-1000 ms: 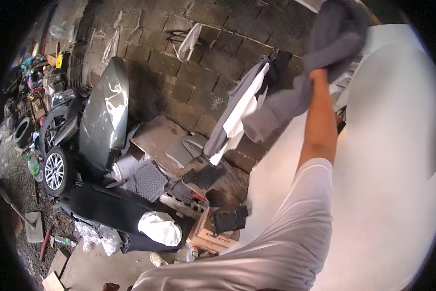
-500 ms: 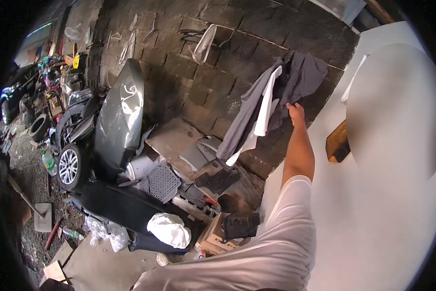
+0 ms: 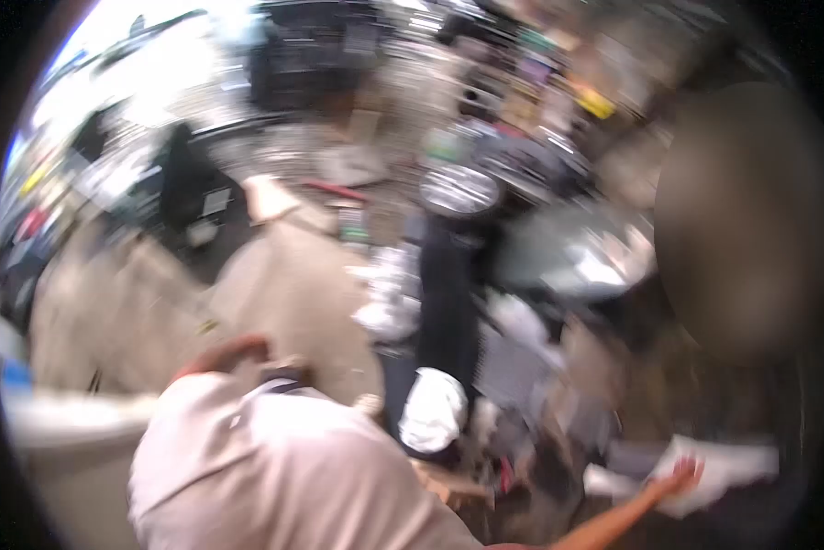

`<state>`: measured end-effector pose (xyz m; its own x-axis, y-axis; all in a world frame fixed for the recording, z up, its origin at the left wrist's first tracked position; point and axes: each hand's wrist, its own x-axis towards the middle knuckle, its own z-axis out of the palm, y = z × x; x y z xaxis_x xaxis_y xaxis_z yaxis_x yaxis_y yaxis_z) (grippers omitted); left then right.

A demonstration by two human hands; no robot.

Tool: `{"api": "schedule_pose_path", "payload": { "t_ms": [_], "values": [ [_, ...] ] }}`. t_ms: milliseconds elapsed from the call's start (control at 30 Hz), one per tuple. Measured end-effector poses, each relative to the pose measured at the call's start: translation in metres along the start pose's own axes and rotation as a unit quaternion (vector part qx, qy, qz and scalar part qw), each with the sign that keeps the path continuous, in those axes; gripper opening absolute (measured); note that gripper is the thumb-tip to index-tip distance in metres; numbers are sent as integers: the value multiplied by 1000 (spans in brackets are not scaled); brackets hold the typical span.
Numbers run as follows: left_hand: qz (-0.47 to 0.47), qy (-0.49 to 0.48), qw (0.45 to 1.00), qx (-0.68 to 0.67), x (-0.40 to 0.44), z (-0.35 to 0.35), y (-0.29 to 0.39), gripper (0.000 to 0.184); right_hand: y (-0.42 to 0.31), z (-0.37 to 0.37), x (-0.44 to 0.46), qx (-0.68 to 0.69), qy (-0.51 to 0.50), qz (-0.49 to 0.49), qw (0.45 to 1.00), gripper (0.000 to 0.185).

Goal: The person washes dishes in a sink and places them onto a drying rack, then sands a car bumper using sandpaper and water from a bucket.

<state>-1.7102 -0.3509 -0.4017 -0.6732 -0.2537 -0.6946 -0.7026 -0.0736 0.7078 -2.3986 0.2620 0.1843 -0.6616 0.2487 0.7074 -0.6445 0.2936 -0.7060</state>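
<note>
The view is smeared by motion. At the lower right, my right hand [image 3: 680, 478] is at a white cloth [image 3: 737, 466] by the dark wall, overlapping it; the blur hides whether its fingers grip it. A dull grey cloth [image 3: 636, 456] shows next to the white one. Towards the lower left, my left hand [image 3: 254, 346] is only partly visible beyond my light shirt [image 3: 274, 449], bent close to my body. Its fingers cannot be made out, nor anything they may hold.
A bundled white cloth [image 3: 433, 410] lies on a long black panel [image 3: 447, 293]. Clear plastic [image 3: 389, 291] is beside it. Behind are a wheel [image 3: 459, 190] and a shiny dark car panel [image 3: 558, 252]. Brown sheets [image 3: 293, 293] cover ground at the left.
My view has swung left, bringing the ground, the bright left background and part of my left arm into sight. My right hand now appears at the lower right, still at the hanging cloths.
</note>
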Motion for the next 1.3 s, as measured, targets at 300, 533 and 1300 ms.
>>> {"api": "schedule_pose_path", "payload": {
  "t_ms": [300,533,1300],
  "values": [
    [-25,-206,953,220,-292,19,260,43,-20,267,-445,165,-593,183,767,28],
    [181,-82,977,78,-414,31,213,27,-170,310,-651,174,-874,36,452,35],
    [151,166,920,-322,-616,-50,-53,34,-328,448,-974,-78,-959,-265,62,50]
  ]
}}
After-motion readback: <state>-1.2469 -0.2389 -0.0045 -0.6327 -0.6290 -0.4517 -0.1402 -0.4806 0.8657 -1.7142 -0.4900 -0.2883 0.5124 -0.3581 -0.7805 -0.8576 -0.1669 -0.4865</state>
